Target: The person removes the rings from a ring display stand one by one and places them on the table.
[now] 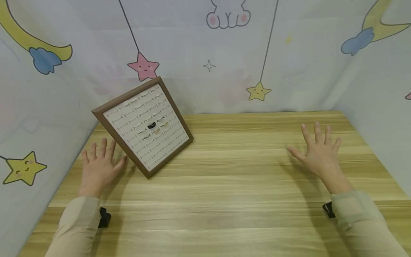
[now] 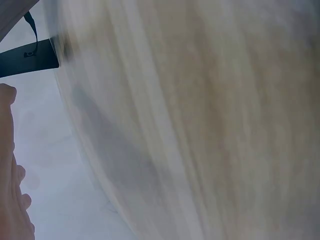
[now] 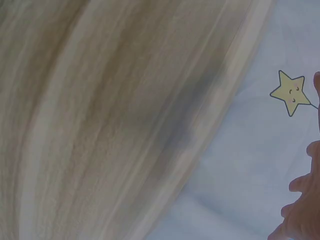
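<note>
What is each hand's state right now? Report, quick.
Left hand: open, fingers spread, holding nothing, near the framed display board.
Right hand: open, fingers spread, holding nothing.

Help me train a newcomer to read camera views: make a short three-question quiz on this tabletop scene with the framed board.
1. Multiple choice: which is nearer the framed board?
A) the person's left grip
B) the person's right grip

2. True or false: the right grip is holding the framed board.

3. Fill in: the printed star just behind the framed board's top corner is ____ in colour.

Key:
1. A
2. False; its fingers are spread and it holds nothing.
3. Pink
</note>
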Demonstrator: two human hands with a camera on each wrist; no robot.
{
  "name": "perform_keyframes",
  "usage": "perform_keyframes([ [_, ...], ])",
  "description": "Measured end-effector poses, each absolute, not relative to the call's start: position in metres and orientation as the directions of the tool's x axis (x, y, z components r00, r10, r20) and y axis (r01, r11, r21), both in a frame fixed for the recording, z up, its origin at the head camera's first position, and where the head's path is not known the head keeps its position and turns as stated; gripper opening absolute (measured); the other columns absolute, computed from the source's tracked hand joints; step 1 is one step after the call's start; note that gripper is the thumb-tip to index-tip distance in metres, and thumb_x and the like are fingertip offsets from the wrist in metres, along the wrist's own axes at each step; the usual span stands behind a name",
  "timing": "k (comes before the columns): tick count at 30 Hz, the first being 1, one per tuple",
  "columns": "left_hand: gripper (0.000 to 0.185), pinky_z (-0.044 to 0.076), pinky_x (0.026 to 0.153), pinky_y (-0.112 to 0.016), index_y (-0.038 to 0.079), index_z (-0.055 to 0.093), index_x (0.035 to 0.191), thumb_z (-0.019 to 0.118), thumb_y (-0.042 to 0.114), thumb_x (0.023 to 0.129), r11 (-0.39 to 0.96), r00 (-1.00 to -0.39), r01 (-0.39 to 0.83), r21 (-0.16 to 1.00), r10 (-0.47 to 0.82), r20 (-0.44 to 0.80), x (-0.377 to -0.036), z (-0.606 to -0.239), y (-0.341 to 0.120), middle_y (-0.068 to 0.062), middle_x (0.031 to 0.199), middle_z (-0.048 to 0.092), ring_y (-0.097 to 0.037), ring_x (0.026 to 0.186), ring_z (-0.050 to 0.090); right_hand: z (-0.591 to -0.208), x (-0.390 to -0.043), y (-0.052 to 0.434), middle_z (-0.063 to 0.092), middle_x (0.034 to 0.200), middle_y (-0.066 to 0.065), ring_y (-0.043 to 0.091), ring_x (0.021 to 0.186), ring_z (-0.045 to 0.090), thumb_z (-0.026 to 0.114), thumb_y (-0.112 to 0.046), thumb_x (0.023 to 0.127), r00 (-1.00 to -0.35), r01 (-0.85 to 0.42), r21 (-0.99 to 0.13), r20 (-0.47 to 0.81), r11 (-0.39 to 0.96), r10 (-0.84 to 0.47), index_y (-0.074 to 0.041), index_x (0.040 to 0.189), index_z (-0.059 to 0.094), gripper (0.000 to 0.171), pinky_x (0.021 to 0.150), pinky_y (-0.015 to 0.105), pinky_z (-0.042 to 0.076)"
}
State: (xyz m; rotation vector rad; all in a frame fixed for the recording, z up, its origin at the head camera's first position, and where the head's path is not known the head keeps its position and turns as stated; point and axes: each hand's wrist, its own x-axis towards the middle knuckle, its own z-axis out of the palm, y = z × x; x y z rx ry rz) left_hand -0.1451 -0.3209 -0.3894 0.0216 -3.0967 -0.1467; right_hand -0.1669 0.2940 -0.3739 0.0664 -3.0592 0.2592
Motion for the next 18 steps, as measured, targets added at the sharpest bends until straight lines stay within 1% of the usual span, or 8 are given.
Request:
perform_keyframes([
  [8, 0.078, -0.002, 0.112, -0.069, 0.010, 0.003, 0.155, 0.024, 0.060, 0.098, 0.996, -0.998, -0.015, 0.083, -0.020, 0.057, -0.1421, -0.3873, -0.3254, -0.026, 0.158, 0.005, -0.055, 0.141, 0.003, -0.3761, -0.1685, 0.2925, -0.009, 0.155, 0.032, 0.057, 0.139, -0.013, 0.036, -0.069, 0.092, -0.997, -0.048, -0.174, 0.064, 0.984, -0.037, -0.017, 0.155, -0.003, 0.090, 0.103, 0.079, -0.007],
  [13, 0.076, -0.001, 0.112, -0.070, 0.010, 0.003, 0.155, 0.024, 0.057, 0.099, 0.996, -0.998, -0.014, 0.088, -0.019, 0.059, -0.1407, -0.3858, -0.3264, -0.026, 0.158, 0.007, -0.055, 0.141, 0.005, -0.3767, -0.1696, 0.2905, -0.008, 0.155, 0.032, 0.057, 0.139, -0.012, 0.037, -0.068, 0.091, -0.997, -0.054, -0.182, 0.068, 0.982, -0.042, -0.017, 0.155, -0.001, 0.091, 0.102, 0.080, -0.006],
  [15, 0.073, 0.001, 0.112, -0.070, 0.010, 0.004, 0.155, 0.023, 0.054, 0.100, 0.994, -0.998, -0.013, 0.108, -0.020, 0.068, -0.1404, -0.3851, -0.3256, -0.026, 0.158, 0.008, -0.054, 0.141, 0.006, -0.3764, -0.1698, 0.2902, -0.007, 0.155, 0.033, 0.058, 0.139, -0.011, 0.037, -0.068, 0.092, -0.997, -0.056, -0.189, 0.070, 0.980, -0.044, -0.016, 0.155, 0.000, 0.090, 0.102, 0.080, -0.006],
  [17, 0.069, 0.005, 0.111, -0.070, 0.008, 0.006, 0.155, 0.022, 0.049, 0.102, 0.988, -0.996, -0.018, 0.155, -0.031, 0.084, -0.1405, -0.3836, -0.3237, -0.026, 0.157, 0.011, -0.054, 0.140, 0.010, -0.3761, -0.1705, 0.2898, -0.004, 0.154, 0.034, 0.059, 0.139, -0.009, 0.037, -0.068, 0.092, -0.996, -0.060, -0.197, 0.080, 0.979, -0.045, -0.015, 0.155, 0.001, 0.090, 0.103, 0.080, -0.005],
  [18, 0.067, 0.008, 0.111, -0.069, 0.007, 0.008, 0.154, 0.021, 0.047, 0.102, 0.982, -0.994, -0.021, 0.189, -0.040, 0.101, -0.1405, -0.3824, -0.3222, -0.028, 0.156, 0.015, -0.054, 0.138, 0.013, -0.3759, -0.1712, 0.2895, -0.003, 0.154, 0.034, 0.059, 0.139, -0.008, 0.038, -0.067, 0.092, -0.995, -0.064, -0.202, 0.087, 0.977, -0.048, -0.014, 0.155, 0.001, 0.090, 0.103, 0.079, -0.005],
])
